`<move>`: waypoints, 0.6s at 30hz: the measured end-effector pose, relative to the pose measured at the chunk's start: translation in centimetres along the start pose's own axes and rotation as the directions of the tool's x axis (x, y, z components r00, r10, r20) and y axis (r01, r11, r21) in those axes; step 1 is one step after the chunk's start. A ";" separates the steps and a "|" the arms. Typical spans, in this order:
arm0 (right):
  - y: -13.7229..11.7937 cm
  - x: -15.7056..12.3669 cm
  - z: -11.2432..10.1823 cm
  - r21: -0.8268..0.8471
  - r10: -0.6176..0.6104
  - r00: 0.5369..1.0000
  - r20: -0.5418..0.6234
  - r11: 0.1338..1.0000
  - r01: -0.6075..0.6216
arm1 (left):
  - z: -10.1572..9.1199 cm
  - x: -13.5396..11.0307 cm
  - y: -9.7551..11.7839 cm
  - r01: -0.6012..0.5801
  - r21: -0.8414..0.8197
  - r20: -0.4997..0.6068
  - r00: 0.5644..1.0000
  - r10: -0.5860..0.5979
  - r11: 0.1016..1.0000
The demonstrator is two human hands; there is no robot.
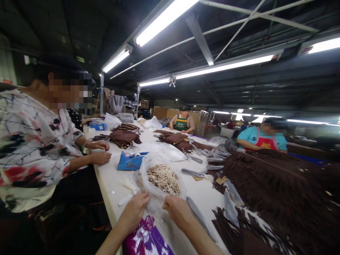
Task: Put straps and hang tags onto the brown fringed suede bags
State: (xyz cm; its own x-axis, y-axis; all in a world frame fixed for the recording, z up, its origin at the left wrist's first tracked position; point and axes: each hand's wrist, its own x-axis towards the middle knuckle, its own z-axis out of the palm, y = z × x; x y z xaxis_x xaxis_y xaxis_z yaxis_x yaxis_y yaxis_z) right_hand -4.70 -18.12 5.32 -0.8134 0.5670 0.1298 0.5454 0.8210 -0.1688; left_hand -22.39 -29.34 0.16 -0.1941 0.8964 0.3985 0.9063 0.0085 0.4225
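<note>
A clear plastic bag [145, 168] stands with its mouth spread wide on the white table, full of tangled cream strings with tan pieces among them [163, 179]. At its near left side, my left hand [136, 209] is closed on the plastic. My right hand [178, 211] is curled into a fist around the bag's near right edge. Both sets of fingertips are partly hidden in the folds. Just below my hands lies a shiny purple package [147, 237]. A white, flat-handled tool [125, 200] rests beside my left hand.
A blue tape dispenser [132, 161] stands beyond the bag. Fringed dark brown goods [276, 184] are heaped at right, with more brown pieces [123, 137] farther back. At left, a co-worker's hands [101, 152] rest by the table edge [106, 202]. Two other people sit farther off.
</note>
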 end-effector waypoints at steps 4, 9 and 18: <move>2.8 -3.3 -1.5 -0.023 0.041 0.999 0.024 0.999 -0.041 | -0.2 0.0 0.3 0.009 0.023 0.008 1.000 -0.009 1.000; 8.0 -9.8 -3.6 0.209 0.183 0.983 -0.018 0.962 -0.176 | 0.0 0.4 -0.1 -0.008 0.044 -0.013 1.000 0.009 0.999; 10.3 -22.9 -6.1 0.808 0.454 0.884 -0.110 0.558 -0.187 | 0.3 1.1 0.2 -0.094 -0.086 -0.363 0.930 0.056 0.992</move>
State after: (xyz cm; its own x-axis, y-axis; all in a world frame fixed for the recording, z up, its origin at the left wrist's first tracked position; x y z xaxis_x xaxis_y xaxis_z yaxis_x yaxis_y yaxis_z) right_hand 20.78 -22.22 6.54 -0.4490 0.8817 0.1451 0.2930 0.2987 -0.9083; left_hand -22.28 -28.22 0.41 -0.2658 0.6730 0.6902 0.8848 -0.1139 0.4518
